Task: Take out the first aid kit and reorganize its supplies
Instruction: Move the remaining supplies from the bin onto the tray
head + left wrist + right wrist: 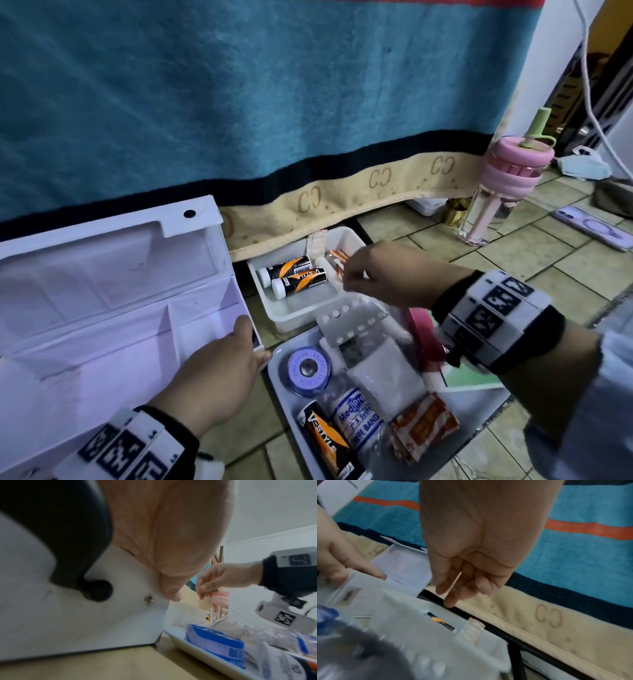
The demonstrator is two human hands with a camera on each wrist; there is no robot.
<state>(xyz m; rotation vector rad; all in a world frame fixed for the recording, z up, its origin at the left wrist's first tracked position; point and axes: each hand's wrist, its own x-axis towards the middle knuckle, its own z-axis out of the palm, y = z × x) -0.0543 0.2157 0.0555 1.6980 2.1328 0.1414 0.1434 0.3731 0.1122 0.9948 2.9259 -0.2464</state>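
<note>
Head view: your left hand steadies the open kit on the floor by its rim.

Left wrist: fingers hidden; I cannot tell their curl.

Right wrist: your right hand pinches a thin strip above the tray, likely to sort it.

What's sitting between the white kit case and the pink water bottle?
In the head view, the small white tub holding two black-and-orange bottles lies between the kit case and the water bottle; the right hand hovers over it.
</note>
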